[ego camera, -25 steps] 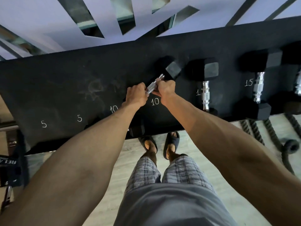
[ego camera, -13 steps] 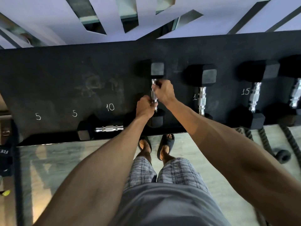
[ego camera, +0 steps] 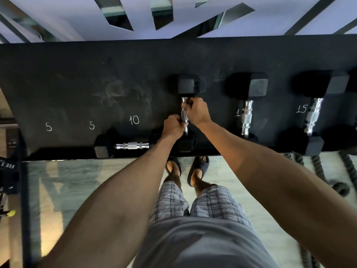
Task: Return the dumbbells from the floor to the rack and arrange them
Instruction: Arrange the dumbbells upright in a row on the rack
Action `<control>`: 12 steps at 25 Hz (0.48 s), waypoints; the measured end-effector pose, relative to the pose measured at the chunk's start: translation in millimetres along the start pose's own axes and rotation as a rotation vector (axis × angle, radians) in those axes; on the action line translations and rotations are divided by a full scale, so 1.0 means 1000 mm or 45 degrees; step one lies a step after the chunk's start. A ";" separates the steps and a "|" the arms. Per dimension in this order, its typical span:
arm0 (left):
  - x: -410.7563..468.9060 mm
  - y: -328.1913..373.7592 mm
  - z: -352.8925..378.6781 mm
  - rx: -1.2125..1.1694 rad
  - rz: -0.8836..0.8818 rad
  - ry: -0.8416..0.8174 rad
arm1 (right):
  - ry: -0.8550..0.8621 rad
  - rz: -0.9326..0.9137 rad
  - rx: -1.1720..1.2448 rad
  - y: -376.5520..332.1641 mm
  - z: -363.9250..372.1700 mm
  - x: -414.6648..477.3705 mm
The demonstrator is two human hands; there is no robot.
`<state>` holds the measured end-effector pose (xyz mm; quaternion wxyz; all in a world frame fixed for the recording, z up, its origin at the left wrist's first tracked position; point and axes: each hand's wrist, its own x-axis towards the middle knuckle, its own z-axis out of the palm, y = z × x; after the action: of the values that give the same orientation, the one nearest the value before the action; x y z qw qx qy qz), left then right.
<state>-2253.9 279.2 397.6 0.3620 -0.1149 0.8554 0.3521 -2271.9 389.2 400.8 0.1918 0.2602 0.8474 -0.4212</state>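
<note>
A black hex dumbbell (ego camera: 188,84) with a chrome handle lies front-to-back on the black rack shelf (ego camera: 77,78), just right of the chalked "10". My left hand (ego camera: 172,127) grips the near part of its handle and my right hand (ego camera: 197,111) grips the far part. A second small dumbbell (ego camera: 131,146) lies sideways along the shelf's front edge, below the "10". Two larger dumbbells (ego camera: 247,117) (ego camera: 313,117) lie front-to-back to the right, by a "15" mark.
The shelf's left part carries chalk marks "5", "5". My feet in dark slippers (ego camera: 199,167) stand on the pale floor under the shelf edge. A thick battle rope (ego camera: 328,176) lies on the floor at right. Dark equipment stands at far left.
The dumbbell in my hands has turned from a slant to straight front-to-back and now rests on the shelf. Both hands stay on its handle. The view has shifted slightly.
</note>
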 end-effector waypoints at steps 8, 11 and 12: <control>-0.020 -0.011 -0.002 0.058 -0.055 -0.123 | -0.133 0.095 -0.081 0.011 -0.002 -0.032; -0.031 -0.025 -0.011 -0.111 -0.119 -0.001 | 0.074 0.035 -0.164 0.013 -0.004 -0.064; -0.034 -0.032 -0.015 -0.194 -0.149 0.056 | 0.130 -0.055 -0.212 0.012 -0.001 -0.075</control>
<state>-2223.5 243.5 412.4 0.3534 -0.1996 0.8258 0.3916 -2205.1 375.2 434.8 0.1603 0.2459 0.8936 -0.3395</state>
